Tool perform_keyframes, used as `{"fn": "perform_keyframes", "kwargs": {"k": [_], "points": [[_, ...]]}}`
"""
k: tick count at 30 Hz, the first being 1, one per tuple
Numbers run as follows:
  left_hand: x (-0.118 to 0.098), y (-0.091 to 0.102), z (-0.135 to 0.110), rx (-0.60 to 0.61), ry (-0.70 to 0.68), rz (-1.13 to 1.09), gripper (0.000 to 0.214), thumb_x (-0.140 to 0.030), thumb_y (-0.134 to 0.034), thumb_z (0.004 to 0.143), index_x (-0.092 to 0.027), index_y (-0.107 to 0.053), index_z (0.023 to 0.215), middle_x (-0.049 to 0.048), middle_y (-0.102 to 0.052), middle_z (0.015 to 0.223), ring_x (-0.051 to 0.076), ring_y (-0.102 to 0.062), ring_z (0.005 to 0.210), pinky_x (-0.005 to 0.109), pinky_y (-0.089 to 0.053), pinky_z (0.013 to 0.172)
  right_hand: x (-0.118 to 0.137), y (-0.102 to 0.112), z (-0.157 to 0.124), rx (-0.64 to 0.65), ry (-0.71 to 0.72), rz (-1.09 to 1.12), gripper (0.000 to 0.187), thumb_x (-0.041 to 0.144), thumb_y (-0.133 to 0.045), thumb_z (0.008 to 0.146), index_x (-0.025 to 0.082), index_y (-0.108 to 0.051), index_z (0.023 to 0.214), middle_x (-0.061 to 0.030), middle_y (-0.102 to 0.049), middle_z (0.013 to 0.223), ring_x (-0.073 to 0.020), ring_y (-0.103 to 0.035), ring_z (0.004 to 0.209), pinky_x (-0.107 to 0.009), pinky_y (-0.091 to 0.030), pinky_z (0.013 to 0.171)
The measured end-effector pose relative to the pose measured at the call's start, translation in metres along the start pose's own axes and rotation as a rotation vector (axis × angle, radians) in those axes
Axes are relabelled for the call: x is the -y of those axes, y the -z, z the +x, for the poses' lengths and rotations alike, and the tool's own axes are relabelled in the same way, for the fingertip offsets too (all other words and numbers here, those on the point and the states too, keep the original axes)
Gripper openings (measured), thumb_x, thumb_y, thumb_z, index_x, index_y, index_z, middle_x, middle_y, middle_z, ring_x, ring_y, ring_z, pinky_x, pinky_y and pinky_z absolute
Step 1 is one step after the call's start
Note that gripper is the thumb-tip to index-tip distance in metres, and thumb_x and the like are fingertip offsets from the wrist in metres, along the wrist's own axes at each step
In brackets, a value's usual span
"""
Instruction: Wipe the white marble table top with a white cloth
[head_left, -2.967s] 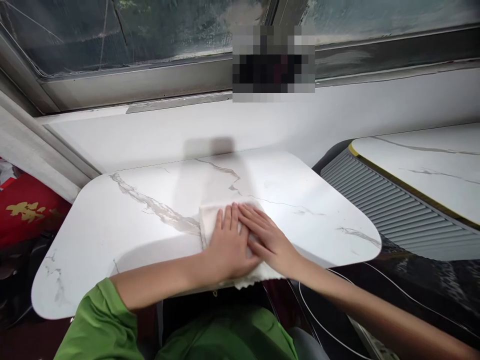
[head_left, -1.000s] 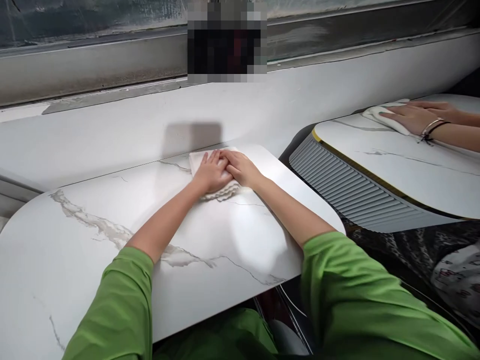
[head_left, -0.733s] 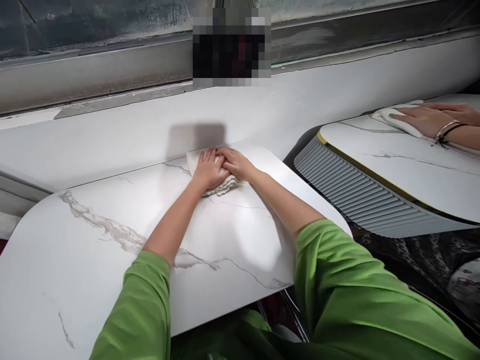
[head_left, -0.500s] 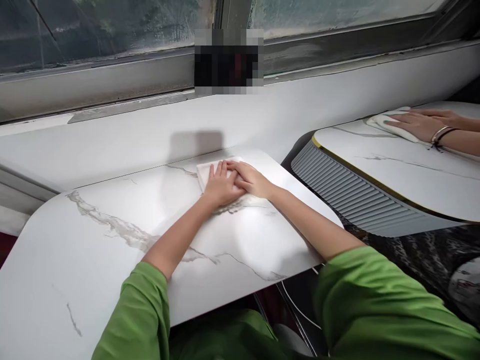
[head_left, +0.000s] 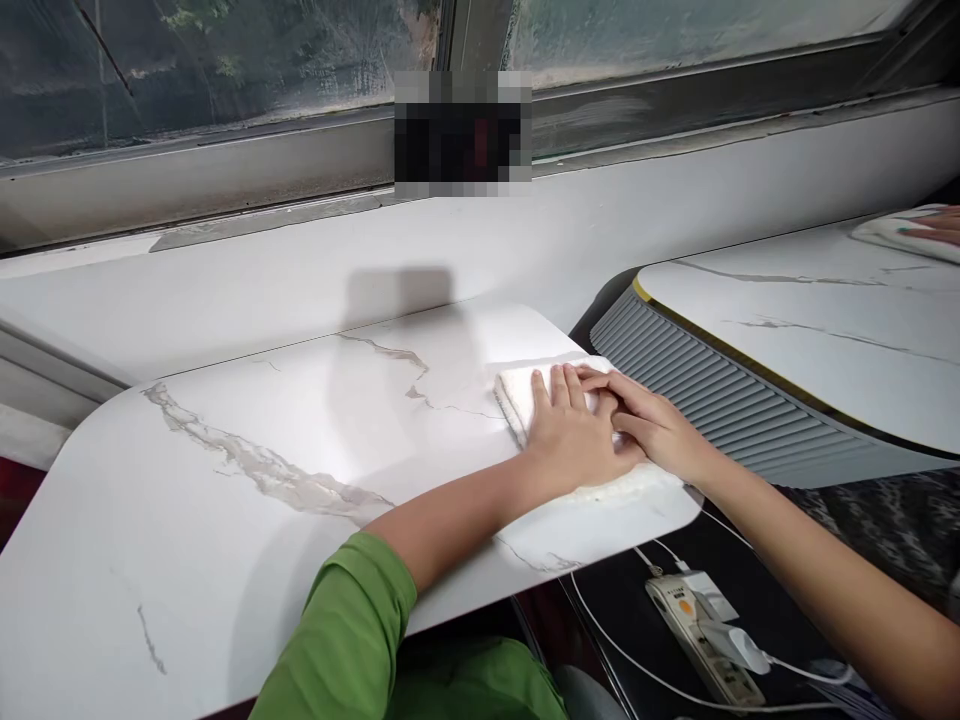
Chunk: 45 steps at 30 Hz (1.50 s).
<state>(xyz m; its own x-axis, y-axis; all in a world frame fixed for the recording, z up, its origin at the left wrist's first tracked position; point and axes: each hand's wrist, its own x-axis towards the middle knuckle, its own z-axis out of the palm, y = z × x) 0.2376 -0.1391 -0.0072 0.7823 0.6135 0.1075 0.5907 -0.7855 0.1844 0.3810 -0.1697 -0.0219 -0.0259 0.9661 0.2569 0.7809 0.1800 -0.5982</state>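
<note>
A folded white cloth (head_left: 517, 400) lies on the marble-patterned white tabletop (head_left: 300, 580), near its right end. My left hand (head_left: 570, 430) presses flat on the cloth, open, with its fingers spread. From the right, my right hand (head_left: 656, 425) reaches over the cloth, open, its stretched fingers meeting and partly overlapping those of my left hand. The cloth beneath both palms is hidden.
A second marbled table (head_left: 825, 310) with a ribbed grey side stands to the right. On it a person's hand (head_left: 937, 228) rests on another white cloth (head_left: 881, 232). Below my right forearm lies a power strip (head_left: 701, 635) with plugs and white cables. Windows line the wall behind.
Both my hands and the cloth have slid right and nearer to me, to the table's right end. The other person's hand and cloth have moved right. The power strip has come into view.
</note>
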Motion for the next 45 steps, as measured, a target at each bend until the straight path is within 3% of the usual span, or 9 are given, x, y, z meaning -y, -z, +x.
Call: {"fn": "perform_keyframes", "kwargs": {"k": [6, 13, 19, 23, 27, 33, 38, 41, 45], "points": [[0.053, -0.003, 0.046, -0.040, -0.029, -0.007, 0.064, -0.050, -0.042, 0.089, -0.016, -0.034, 0.143, 0.0131, -0.029, 0.152, 0.032, -0.017, 0.142, 0.053, -0.007, 0.116, -0.015, -0.015, 0.063, -0.111, 0.024, -0.090, 0.048, 0.019, -0.041, 0.071, 0.029, -0.059, 0.114, -0.0005, -0.060, 0.128, -0.0299, -0.054, 0.119, -0.053, -0.041, 0.103], [0.114, 0.008, 0.096, -0.119, 0.156, -0.034, 0.065, -0.048, -0.047, 0.086, -0.013, -0.039, 0.139, 0.0163, -0.026, 0.153, 0.034, -0.016, 0.142, 0.051, -0.007, 0.116, -0.035, -0.034, 0.156, -0.091, 0.051, -0.064, 0.044, 0.023, -0.040, 0.072, 0.022, -0.063, 0.111, -0.0036, -0.061, 0.128, -0.0290, -0.056, 0.115, -0.048, -0.044, 0.099], [0.142, 0.008, 0.110, -0.074, 0.145, 0.000, 0.071, -0.044, -0.049, 0.085, -0.004, -0.032, 0.141, 0.0221, -0.022, 0.153, 0.030, -0.016, 0.143, 0.045, -0.006, 0.117, -0.040, -0.049, 0.185, -0.085, 0.029, -0.145, 0.051, 0.024, -0.037, 0.080, 0.024, -0.054, 0.129, -0.0019, -0.056, 0.135, -0.0262, -0.049, 0.126, -0.052, -0.030, 0.110], [0.135, 0.006, 0.096, -0.082, 0.139, 0.046, 0.074, -0.046, -0.050, 0.085, -0.004, -0.030, 0.142, 0.0223, -0.024, 0.152, 0.031, -0.017, 0.143, 0.046, -0.007, 0.116, -0.039, -0.052, 0.168, -0.053, 0.035, -0.154, 0.052, 0.028, -0.038, 0.083, 0.024, -0.048, 0.134, -0.0019, -0.050, 0.141, -0.0238, -0.042, 0.133, -0.053, -0.025, 0.114], [0.116, 0.005, 0.061, -0.091, 0.088, 0.059, 0.078, -0.051, -0.052, 0.084, -0.001, -0.032, 0.141, 0.0254, -0.026, 0.150, 0.032, -0.020, 0.142, 0.046, -0.008, 0.116, -0.025, -0.052, 0.129, -0.028, 0.044, -0.178, 0.054, 0.029, -0.039, 0.082, 0.024, -0.046, 0.135, -0.0038, -0.047, 0.143, -0.0245, -0.039, 0.135, -0.054, -0.024, 0.114], [0.073, 0.005, -0.024, -0.123, -0.045, 0.067, 0.089, -0.061, -0.053, 0.082, -0.002, -0.027, 0.144, 0.0251, -0.027, 0.150, 0.033, -0.019, 0.142, 0.048, -0.009, 0.116, 0.024, -0.054, 0.026, -0.031, 0.059, -0.242, 0.058, 0.033, -0.039, 0.086, 0.029, -0.034, 0.143, -0.0034, -0.041, 0.148, -0.0281, -0.034, 0.137, -0.059, -0.026, 0.113], [0.045, 0.016, -0.101, -0.124, -0.103, 0.010, 0.085, -0.060, -0.046, 0.087, -0.003, -0.023, 0.146, 0.0237, -0.025, 0.151, 0.034, -0.017, 0.143, 0.048, -0.011, 0.116, 0.067, -0.058, -0.046, -0.007, 0.044, -0.184, 0.059, 0.035, -0.032, 0.092, 0.043, -0.016, 0.148, 0.0066, -0.035, 0.150, -0.0269, -0.032, 0.137, -0.061, -0.028, 0.113], [0.040, 0.022, -0.126, -0.118, -0.080, -0.029, 0.069, -0.049, -0.032, 0.096, -0.003, -0.021, 0.147, 0.0205, -0.022, 0.153, 0.030, -0.013, 0.144, 0.046, -0.010, 0.117, 0.075, -0.059, -0.053, -0.003, -0.008, -0.172, 0.055, 0.041, -0.031, 0.093, 0.045, -0.020, 0.147, 0.0064, -0.039, 0.147, -0.0299, -0.037, 0.134, -0.061, -0.042, 0.102], [0.048, 0.024, -0.113, -0.011, 0.039, -0.066, 0.064, -0.040, -0.027, 0.097, 0.000, -0.021, 0.146, 0.0173, -0.017, 0.155, 0.028, -0.008, 0.145, 0.047, -0.006, 0.118, 0.074, -0.062, -0.016, -0.036, 0.084, -0.196, 0.047, 0.040, -0.033, 0.093, 0.036, -0.042, 0.140, -0.0003, -0.055, 0.135, -0.0290, -0.052, 0.124, -0.055, -0.047, 0.099]]}}
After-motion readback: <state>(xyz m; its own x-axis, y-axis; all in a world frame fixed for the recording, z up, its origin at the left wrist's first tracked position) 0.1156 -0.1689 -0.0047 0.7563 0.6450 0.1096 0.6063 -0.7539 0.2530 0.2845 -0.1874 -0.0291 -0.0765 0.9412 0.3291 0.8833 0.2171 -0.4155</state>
